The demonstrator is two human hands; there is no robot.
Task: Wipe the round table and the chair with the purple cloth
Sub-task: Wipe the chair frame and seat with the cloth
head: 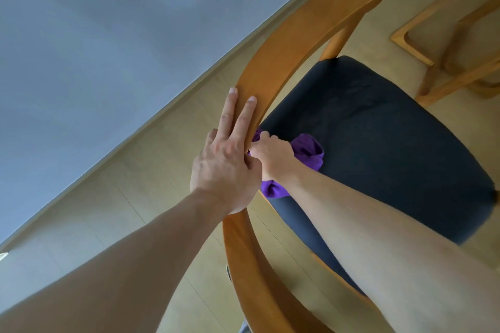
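A wooden chair [305, 32] with a curved backrest and a dark blue seat cushion [378, 143] fills the view from above. My left hand [227, 154] lies on the top of the backrest, two fingers stretched straight along the wood. My right hand [273, 155] grips the bunched purple cloth [308, 150] just below the inner face of the backrest, at the back edge of the seat. Part of the cloth [272, 189] shows under my wrist. The round table is not in view.
Light wooden floor [151, 192] runs under the chair and meets a grey wall [94, 48] at the left. A second wooden furniture frame [443, 43] stands at the upper right, close to the seat's far corner.
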